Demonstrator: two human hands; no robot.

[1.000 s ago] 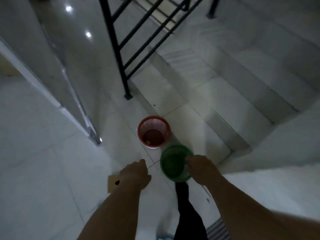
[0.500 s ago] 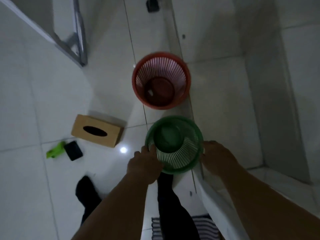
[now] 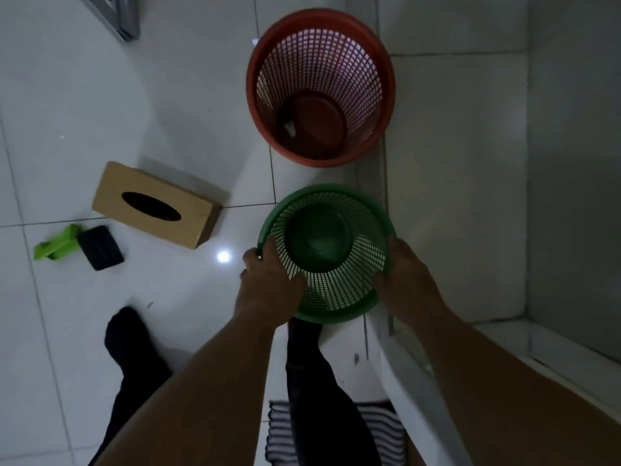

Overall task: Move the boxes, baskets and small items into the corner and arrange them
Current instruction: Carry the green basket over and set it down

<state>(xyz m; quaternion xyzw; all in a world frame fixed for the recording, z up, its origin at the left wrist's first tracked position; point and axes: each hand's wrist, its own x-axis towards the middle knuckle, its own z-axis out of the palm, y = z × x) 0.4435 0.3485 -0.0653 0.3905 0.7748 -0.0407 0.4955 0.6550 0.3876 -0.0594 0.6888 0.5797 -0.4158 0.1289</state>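
1. Nearest the viewer, below the round green plastic mesh basket [image 3: 302, 198]: dark trouser legs [image 3: 322, 381] and a black-and-white striped mat [image 3: 383, 428].
2. Left hand [image 3: 268, 287] grips the green basket's left rim. Thumb inside the mesh wall, fingers curled round the outside, mostly hidden.
3. Right hand [image 3: 408, 280] grips its right rim the same way: thumb inside, fingers wrapped outside.
4. Green basket is mouth up over the white tiled floor [image 3: 84, 95]. Resting or lifted, cannot tell. White tiled step [image 3: 453, 183] just beside it on the right.
5. Left of the green basket, apart from it: brown cardboard tissue box [image 3: 158, 203] with an oval slot. Further left: small bright green plastic item [image 3: 57, 245] touching a black rectangular pad [image 3: 100, 247].
6. Beyond the green basket: round red plastic mesh basket [image 3: 319, 18], upright, near but not touching. Small white scrap [image 3: 289, 127] on its bottom.
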